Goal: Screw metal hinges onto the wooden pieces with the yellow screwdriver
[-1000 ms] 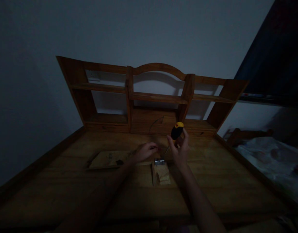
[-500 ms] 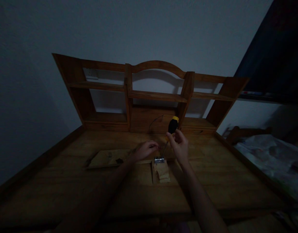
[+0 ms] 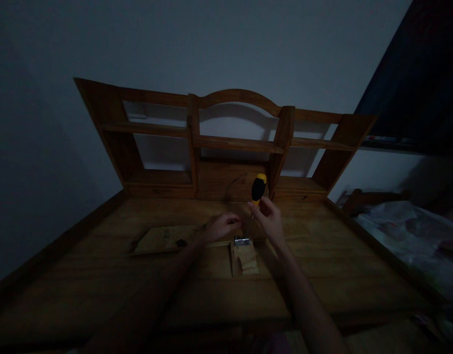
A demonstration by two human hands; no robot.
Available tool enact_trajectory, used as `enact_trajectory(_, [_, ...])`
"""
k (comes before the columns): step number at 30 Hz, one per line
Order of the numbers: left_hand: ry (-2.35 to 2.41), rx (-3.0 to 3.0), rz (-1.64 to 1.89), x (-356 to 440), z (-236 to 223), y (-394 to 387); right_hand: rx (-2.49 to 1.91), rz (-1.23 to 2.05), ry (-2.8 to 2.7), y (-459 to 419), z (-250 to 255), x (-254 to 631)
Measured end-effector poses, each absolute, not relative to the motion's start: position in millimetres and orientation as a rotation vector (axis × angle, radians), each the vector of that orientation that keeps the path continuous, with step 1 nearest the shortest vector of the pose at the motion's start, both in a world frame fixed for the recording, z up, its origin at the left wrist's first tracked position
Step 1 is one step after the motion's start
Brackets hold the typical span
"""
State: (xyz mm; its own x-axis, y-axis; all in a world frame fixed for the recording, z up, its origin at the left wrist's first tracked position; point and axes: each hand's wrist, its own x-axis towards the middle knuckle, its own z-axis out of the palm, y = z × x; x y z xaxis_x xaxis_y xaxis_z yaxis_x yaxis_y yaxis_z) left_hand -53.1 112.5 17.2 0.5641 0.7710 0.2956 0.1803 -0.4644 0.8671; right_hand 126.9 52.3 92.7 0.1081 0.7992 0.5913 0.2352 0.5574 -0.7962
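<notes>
Screwdriver (image 3: 259, 188) in hand, a person works at a wooden desk (image 3: 333, 265) in a dimly lit room. The tool, with its black-and-yellow handle, stands nearly upright over the middle of the desk, its top leaning slightly to the right and its thin shaft slanting down toward a shiny metal piece (image 3: 241, 240). Whether the tip touches the metal is too dark to tell from here.

The right hand (image 3: 271, 220) grips the lower, yellow end of the handle between thumb and fingers. The left hand (image 3: 222, 227) is beside the shaft, fingers bent and pointing toward it; whether they hold anything small cannot be made out.

The metal piece sits at the far end of a small wood block (image 3: 245, 260), which lies on the desk between the two forearms. To the left, partly behind the left hand and forearm, lies a longer board (image 3: 158, 239) with a dark patch (image 3: 181, 243) on its face.

Behind the hands, a wooden shelf unit (image 3: 239, 143) with an arched top rail spans the back of the desk against a pale wall (image 3: 226, 44). At right, beyond the desk's edge, clear plastic sheeting (image 3: 399, 228) lies crumpled before a low wooden rail (image 3: 376, 196).
</notes>
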Motion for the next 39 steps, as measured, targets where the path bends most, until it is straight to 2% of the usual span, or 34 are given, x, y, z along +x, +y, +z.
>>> enact_trajectory(3, [0.735, 1.926, 0.853, -52.1, 22.9, 107.0, -0.93, 0.428, -1.483, 57.1, 89.1, 127.2])
enact_trajectory(12, [0.644, 2.043, 0.884, -53.6, 43.0, 92.4, -0.824, 0.575, -1.387, 55.9, 88.9, 124.1])
enact_trajectory(17, [0.616, 1.892, 0.941, -47.6, 44.9, 86.6, -0.74, 0.646, -1.455, 52.3, 88.2, 121.1])
enact_trajectory(22, [0.569, 1.639, 1.075, -39.1, 51.9, 85.1, -0.858, 0.53, -1.451, 56.4, 82.5, 121.0])
enact_trajectory(27, [0.48, 1.646, 1.228, -35.1, 109.5, 95.9, -0.863, 0.536, -1.484, 60.2, 76.6, 121.1])
enact_trajectory(32, [0.33, 1.832, 0.866, -29.6, 175.8, 95.2, -0.807, 0.592, -1.509, 63.5, 78.0, 129.7])
enact_trajectory(39, [0.51, 2.193, 0.956, -27.2, 193.7, 88.2, -0.885, 0.492, -1.654, 76.9, 75.5, 189.0])
